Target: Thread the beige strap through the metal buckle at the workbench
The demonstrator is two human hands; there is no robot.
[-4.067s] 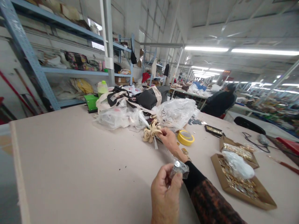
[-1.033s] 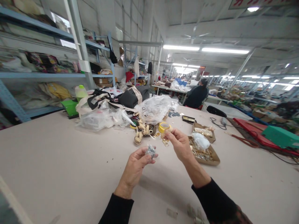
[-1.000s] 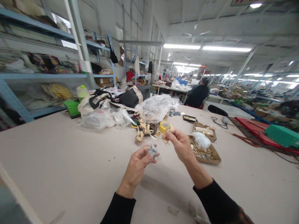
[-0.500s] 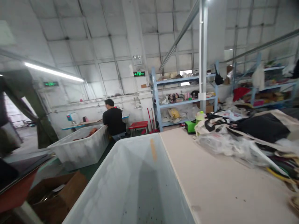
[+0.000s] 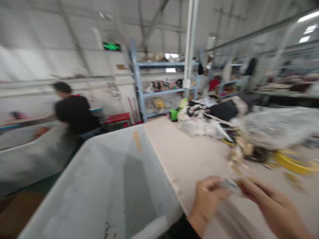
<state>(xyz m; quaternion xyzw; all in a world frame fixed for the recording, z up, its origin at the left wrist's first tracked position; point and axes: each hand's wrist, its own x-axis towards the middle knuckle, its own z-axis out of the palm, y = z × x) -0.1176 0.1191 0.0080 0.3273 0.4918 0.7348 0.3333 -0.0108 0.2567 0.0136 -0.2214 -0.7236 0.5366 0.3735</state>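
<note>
1. Here's the left hand (image 5: 208, 202) at five o'clock in view, thumb and fingers nearly closed, pinching a small clear packet (image 5: 229, 184).
2. And the right hand (image 5: 271, 202), at four o'clock, has fingers bunched right beside the packet; blur means nobody can tell their exact opening or grip.
3. The packet sits between the hands, above the table (image 5: 189, 156); beige strips (image 5: 240, 151) lie at its one o'clock, yellow tape (image 5: 290, 162) towards two.
4. Pale tub (image 5: 104, 172), eight o'clock!
</note>
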